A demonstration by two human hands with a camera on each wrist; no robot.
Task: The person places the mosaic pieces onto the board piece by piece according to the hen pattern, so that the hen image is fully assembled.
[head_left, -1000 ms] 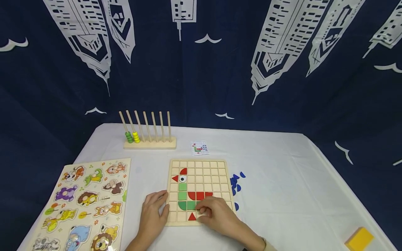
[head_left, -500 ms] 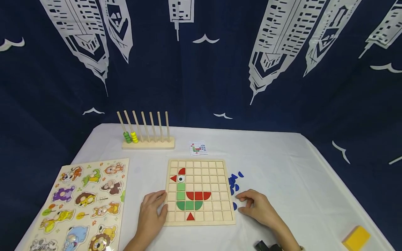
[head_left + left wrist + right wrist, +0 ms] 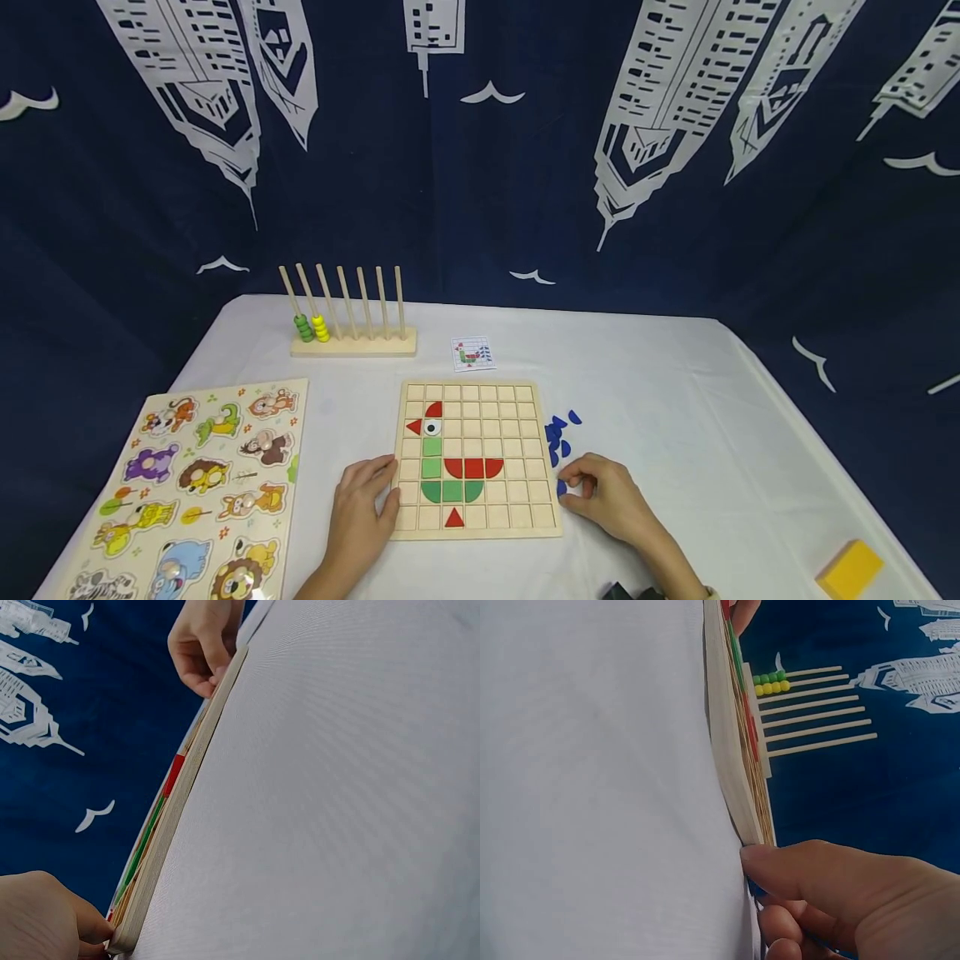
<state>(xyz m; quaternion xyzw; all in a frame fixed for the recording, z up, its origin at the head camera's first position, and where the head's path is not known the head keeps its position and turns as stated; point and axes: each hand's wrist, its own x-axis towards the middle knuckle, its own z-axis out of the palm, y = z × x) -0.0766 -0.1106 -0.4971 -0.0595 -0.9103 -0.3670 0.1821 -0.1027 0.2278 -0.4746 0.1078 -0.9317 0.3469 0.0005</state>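
Two bare hands are resting at the lower centre of the head view, on either side of a square wooden grid board (image 3: 517, 417) lying flat on a desk (image 3: 675, 400) covered in smooth white cloth. Flat red and green tiles, squares, triangles and quarter-rounds, are forming a bird shape (image 3: 448, 467) in the board's left half. The left hand (image 3: 360, 512) is lying against the board's lower left edge, its fingers (image 3: 378, 471) straight and slightly spread, touching the wood. The right hand (image 3: 607, 496) is sitting just beside the board's lower right edge, its fingers (image 3: 573, 477) curled and seemingly pinching a small blue piece (image 3: 562, 490); more loose blue pieces (image 3: 561, 433) are lying just above it.

Seen edge-on in the right wrist view, the board (image 3: 731, 750) is showing its thick pale side, with the thumb touching its corner and blue peeking beneath. Only the head view is showing a glossy animal puzzle (image 3: 195, 492) at lower left, a wooden peg rack (image 3: 348, 321) with green and yellow beads, a small pattern card (image 3: 472, 353), and a yellow block (image 3: 853, 569) at lower right.
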